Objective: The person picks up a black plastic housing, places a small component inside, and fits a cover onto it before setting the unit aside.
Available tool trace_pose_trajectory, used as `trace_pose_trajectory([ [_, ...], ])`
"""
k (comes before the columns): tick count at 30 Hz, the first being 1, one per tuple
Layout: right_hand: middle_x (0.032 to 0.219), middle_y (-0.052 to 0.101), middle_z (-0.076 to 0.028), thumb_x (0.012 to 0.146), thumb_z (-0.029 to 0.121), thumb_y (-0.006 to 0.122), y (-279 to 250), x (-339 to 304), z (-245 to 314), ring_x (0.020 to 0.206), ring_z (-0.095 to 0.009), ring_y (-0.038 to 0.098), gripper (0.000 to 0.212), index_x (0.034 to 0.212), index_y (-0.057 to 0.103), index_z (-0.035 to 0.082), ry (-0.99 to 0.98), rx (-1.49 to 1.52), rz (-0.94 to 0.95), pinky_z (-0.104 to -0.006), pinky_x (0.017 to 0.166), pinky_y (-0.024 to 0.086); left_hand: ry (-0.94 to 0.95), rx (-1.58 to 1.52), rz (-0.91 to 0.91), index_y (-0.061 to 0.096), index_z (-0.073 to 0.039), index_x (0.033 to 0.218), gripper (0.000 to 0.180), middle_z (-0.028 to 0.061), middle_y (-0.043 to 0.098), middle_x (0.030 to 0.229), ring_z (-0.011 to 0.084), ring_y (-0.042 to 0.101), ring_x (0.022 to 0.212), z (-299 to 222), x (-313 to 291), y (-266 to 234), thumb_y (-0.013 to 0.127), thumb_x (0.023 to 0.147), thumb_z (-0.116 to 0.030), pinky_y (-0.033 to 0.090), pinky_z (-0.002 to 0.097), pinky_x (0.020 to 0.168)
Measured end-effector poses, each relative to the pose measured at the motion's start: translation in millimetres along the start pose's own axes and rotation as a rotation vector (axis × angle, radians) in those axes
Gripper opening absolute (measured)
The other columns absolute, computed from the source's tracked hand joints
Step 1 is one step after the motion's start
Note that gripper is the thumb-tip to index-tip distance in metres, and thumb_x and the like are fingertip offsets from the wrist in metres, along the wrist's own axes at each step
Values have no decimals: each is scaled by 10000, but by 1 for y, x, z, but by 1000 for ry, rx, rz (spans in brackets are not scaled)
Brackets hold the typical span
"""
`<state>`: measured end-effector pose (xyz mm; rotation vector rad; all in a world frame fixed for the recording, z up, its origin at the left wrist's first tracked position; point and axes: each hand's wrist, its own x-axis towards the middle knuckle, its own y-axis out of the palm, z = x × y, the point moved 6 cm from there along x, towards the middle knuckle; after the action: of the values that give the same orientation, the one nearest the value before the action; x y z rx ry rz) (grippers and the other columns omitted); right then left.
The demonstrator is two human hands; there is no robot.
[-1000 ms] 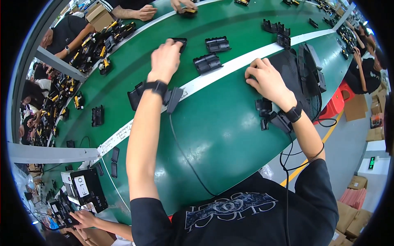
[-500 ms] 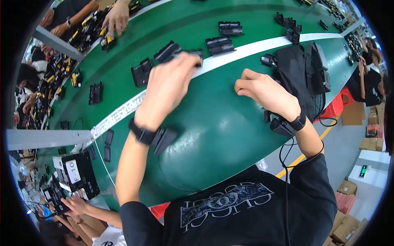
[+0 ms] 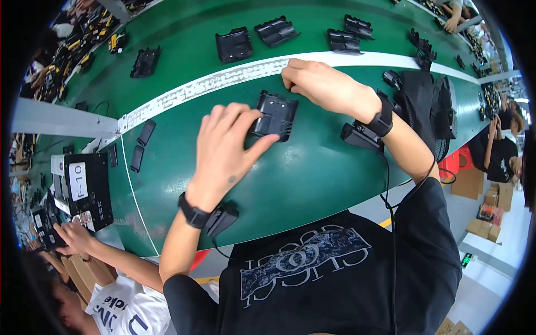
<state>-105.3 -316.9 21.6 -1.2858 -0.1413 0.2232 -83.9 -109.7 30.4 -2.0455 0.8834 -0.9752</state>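
My left hand (image 3: 227, 146) grips a black plastic housing (image 3: 276, 116) by its left and near edges, thumb along the near side. The housing's hollow, ribbed face shows, just above the green table. To its upper right, my right hand (image 3: 329, 84) hovers by the white strip with its fingers curled down and pressed together. Whatever those fingertips may hold is hidden from this view. Beyond the strip lie similar black housings: a squarish one (image 3: 234, 44), a ribbed one (image 3: 277, 30) and a pair (image 3: 344, 42) farther right.
A white strip (image 3: 206, 85) crosses the green table (image 3: 312, 173). At right are a black mesh bag (image 3: 419, 103) and a cable along my arm. A grey post (image 3: 67, 118) and a black box (image 3: 92, 190) stand left, where a co-worker's hand (image 3: 75, 237) is busy.
My left hand has come back from beyond the strip, now with a black housing in it. My right hand has moved left and away from me, toward the strip. The view has shifted.
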Motion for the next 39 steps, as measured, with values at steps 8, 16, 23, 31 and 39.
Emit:
trace_pose_trajectory([
  [8,993,650,-146,925,31,704,-21,-12,4,997,-390,634,249,1168,652,31,-196,-37,179,-482,923,522,16,-64,-27,763,-108,1129,276,43,648,1239,285,568,1113,23,-2,2,834,879,-199,476,416,901],
  [16,989,646,-152,940,58,716,-8,-14,11,939,-373,654,195,1129,668,40,-50,60,-169,-456,832,552,70,-80,44,737,-121,1244,396,25,662,1265,279,566,1100,9,-11,6,837,881,-242,468,408,929],
  [23,1000,634,-138,946,50,714,-21,-31,15,920,-354,656,185,1123,664,32,116,75,-143,-424,781,547,42,-75,28,713,-126,1306,478,11,691,1259,273,566,1087,15,-13,8,843,870,-272,463,403,931],
  [31,937,635,-104,941,16,717,-12,-17,77,930,-299,652,234,1167,657,24,-157,53,-187,-401,789,546,78,-93,-24,720,-134,1307,462,-8,704,1243,255,577,1032,14,-9,8,836,877,-260,453,391,888],
  [39,993,682,-101,923,24,773,2,-23,63,889,-277,669,240,1130,651,25,-139,291,-330,-383,784,562,114,-47,-36,722,-160,1337,479,-24,702,1185,240,573,984,15,-13,10,831,882,-268,430,379,831],
])
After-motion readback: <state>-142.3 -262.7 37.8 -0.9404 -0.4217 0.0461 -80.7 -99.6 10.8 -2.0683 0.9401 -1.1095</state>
